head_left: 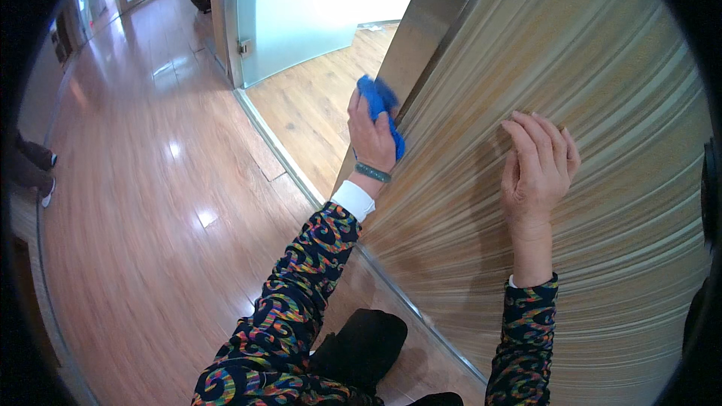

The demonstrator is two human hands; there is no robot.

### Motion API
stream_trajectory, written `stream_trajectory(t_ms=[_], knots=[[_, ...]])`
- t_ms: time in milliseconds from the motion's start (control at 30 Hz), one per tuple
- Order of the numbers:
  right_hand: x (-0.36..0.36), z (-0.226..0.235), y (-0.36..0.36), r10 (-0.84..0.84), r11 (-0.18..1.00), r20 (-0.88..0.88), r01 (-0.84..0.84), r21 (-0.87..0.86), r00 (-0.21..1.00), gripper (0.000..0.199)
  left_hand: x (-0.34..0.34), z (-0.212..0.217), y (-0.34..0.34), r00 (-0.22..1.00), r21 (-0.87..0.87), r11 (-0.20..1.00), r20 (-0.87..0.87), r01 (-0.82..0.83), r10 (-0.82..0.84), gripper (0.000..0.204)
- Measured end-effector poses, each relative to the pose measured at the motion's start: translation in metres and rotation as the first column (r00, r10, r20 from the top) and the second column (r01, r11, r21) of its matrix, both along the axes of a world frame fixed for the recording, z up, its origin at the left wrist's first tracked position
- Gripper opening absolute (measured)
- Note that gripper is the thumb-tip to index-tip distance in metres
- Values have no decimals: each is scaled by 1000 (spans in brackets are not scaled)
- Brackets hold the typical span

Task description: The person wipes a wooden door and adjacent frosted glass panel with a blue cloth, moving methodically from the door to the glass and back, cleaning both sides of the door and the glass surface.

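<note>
Both hands are up against a tall upright panel in the head view. The left hand [370,139] is closed around a blue cloth [380,105], fingers curled over the bunched fabric and pressing it against the brushed metal edge strip [429,26] that runs up the left side of the panel. A green band sits at that wrist, with a white cuff and a patterned, multicoloured sleeve [301,286] below it. The right hand [538,169] holds nothing: it rests on the striped beige panel [602,105], fingers together and loosely bent, fingertips touching the surface, well apart from the cloth.

The cloth is slightly blurred, so its exact folds cannot be made out, but it looks soft, light and limp, a rag that crumples to whatever shape the palm gives it. Judged from that, it should be gripped as a wad, with the bulk in the palm and the fingers spread over the back, so a flat pad of fabric meets the metal. A loose corner sticks up above the fingers. The strip looks smooth and hard, and the cloth will probably slide along it easily.

Left of the panel lies a glossy wooden floor [150,203] with bright reflections, and a frosted glass partition [293,15] stands beyond a metal threshold. At the far left edge another person's shoe [47,192] shows. A dark shoe [361,346] of the wearer sits at the foot of the panel.
</note>
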State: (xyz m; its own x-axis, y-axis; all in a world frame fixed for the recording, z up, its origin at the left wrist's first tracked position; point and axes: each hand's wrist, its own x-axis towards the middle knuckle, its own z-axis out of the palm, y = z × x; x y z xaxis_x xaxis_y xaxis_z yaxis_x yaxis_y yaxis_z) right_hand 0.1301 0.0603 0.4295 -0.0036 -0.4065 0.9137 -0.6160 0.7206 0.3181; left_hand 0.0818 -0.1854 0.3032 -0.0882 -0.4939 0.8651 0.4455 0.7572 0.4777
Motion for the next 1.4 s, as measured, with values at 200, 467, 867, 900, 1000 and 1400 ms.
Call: stream_trajectory(t_ms=[200, 467, 867, 900, 1000, 1400], knots=[[11, 16, 7, -48, 998, -26, 47, -53, 998, 34, -15, -73, -28, 994, 342, 935, 22, 96, -111, 44], [40, 14, 53, -181, 979, -77, 172, -110, 980, 29, -31, -150, -24, 856, 794, 518, 476, -319, -202, 54], [39, 17, -55, -199, 979, -83, 195, -54, 976, 26, -22, -112, -4, 958, 858, 508, 203, -73, -204, 46], [39, 22, -69, -187, 982, -81, 185, -31, 979, 27, -20, -97, -5, 951, 817, 575, 211, -45, -225, 47], [36, 36, -107, -120, 988, -33, 122, 97, 992, 29, -12, -54, -6, 947, 643, 761, 187, 84, -262, 51], [47, -31, -136, 161, 966, 531, -242, 86, 832, 28, -3, 5, -12, 987, -254, 954, 1, 156, -161, 50]])
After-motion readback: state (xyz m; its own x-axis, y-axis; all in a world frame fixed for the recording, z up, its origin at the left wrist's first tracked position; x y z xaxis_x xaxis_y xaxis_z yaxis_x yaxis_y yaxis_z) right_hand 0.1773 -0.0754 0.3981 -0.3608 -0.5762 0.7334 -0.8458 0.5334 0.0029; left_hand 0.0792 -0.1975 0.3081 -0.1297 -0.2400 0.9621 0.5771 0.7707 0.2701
